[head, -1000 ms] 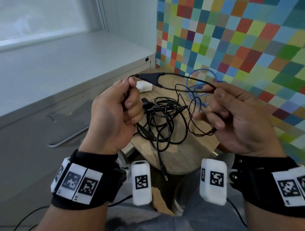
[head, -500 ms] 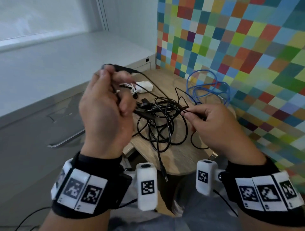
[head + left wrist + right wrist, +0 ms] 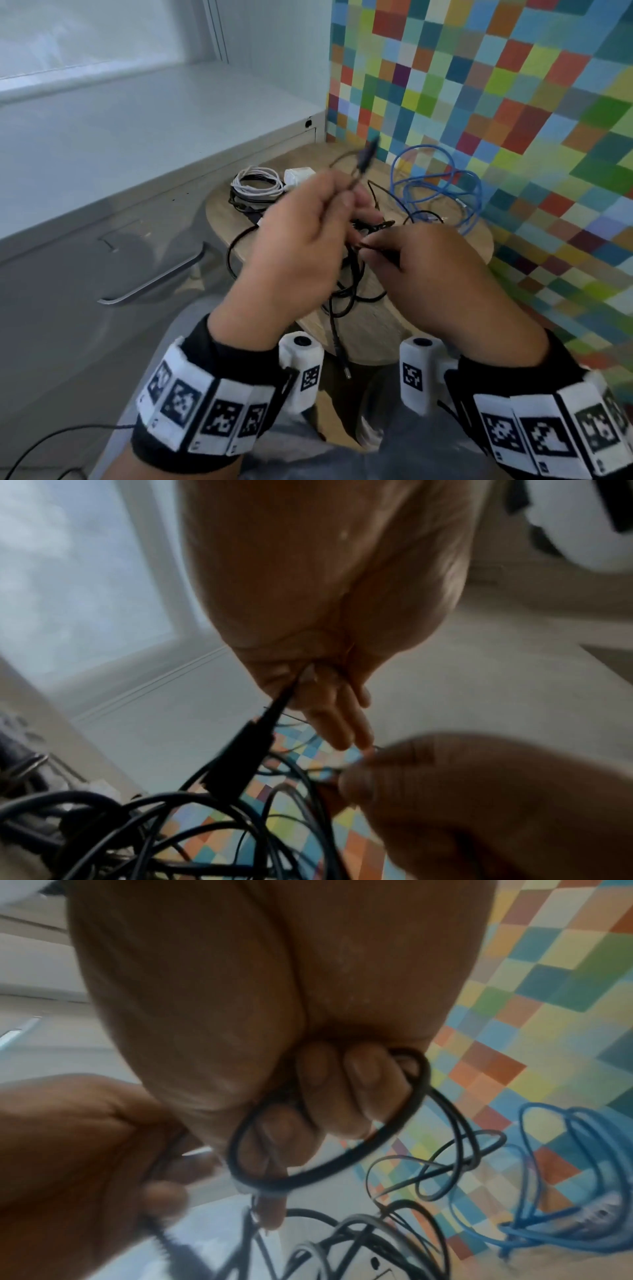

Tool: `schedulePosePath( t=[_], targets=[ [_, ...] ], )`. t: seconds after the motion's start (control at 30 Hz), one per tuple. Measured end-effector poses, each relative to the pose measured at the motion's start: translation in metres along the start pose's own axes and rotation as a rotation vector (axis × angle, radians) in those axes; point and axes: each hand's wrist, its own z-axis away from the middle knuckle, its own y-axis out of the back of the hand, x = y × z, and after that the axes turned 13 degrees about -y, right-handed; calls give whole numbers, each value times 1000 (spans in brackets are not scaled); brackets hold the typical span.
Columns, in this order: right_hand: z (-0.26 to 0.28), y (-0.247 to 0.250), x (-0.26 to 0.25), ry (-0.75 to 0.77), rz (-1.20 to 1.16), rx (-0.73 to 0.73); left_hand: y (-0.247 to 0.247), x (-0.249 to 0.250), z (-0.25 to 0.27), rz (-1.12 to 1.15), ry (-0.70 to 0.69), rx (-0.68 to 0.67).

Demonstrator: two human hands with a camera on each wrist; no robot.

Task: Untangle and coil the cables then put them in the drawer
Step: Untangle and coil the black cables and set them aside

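Note:
A tangle of black cables (image 3: pixel 346 291) lies on the small round wooden table (image 3: pixel 472 240). My left hand (image 3: pixel 301 246) is raised over it and pinches a black cable just below its plug (image 3: pixel 364 157), which sticks up; in the left wrist view the plug body (image 3: pixel 240 753) hangs from my fingers. My right hand (image 3: pixel 435 270) sits close beside the left and grips a loop of black cable (image 3: pixel 329 1123) round its curled fingers (image 3: pixel 363 1080). A loose blue cable (image 3: pixel 442 185) lies at the table's far right. A coiled white cable (image 3: pixel 257 183) with a white charger (image 3: pixel 298 174) lies at the far left.
A grey cabinet with a drawer handle (image 3: pixel 154 277) stands left of the table, under a white sill (image 3: pixel 137 113). A multicoloured checked wall (image 3: pixel 496 102) borders the table on the right. One black cable end (image 3: pixel 342 356) hangs over the table's near edge.
My left hand has moved right and toward the right hand, carrying the plug end over the table's middle. The right hand has stayed low at the tangle. The view has tilted down.

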Motion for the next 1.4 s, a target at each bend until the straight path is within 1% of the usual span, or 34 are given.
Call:
schedulePosePath(
  t=[0.03,0.1,0.17,0.23,0.33,0.43,0.5,0.57,0.63,0.7,0.77,0.87,0.93,1.0,1.07,1.2,1.27,1.4],
  targets=[
    [2,1,-5,30,27,-4,-4,-2,2,-118,-40,-54],
    [4,1,-12,70,40,8,-6,-3,5,-274,-137,-100],
    [7,3,-17,110,-2,51,-7,1,6,-264,-229,-111],
    [8,4,-18,162,-91,95,-8,4,7,-209,-265,-129],
    [10,6,-16,184,-266,96,-7,4,7,-186,-256,-106],
    [13,14,-16,154,-467,42,-2,-1,6,-251,-222,-87],
    [13,22,-12,111,-542,31,3,-4,3,-277,-165,-146],
    [12,30,-5,87,-585,30,6,-5,2,-248,-87,-247],
    [12,37,1,87,-598,29,9,-3,2,-146,12,-320],
    [13,43,6,67,-621,35,14,-2,4,31,85,-345],
    [12,47,11,39,-662,62,20,-4,4,285,126,-315],
    [7,47,24,-19,-678,140,33,-5,2,677,211,-233],
    [3,45,34,-35,-666,168,42,-5,1,843,243,-180],
    [0,43,45,-38,-630,170,51,-5,1,928,271,-124],
    [-2,41,55,-44,-560,161,59,-7,1,995,291,-98],
    [-5,40,62,-77,-517,90,61,-11,1,1000,319,-106],
    [-6,39,61,-77,-563,82,59,-11,1,1019,329,-126],
    [-8,38,61,-98,-779,66,60,-18,2,1156,315,-163]
  ],
)
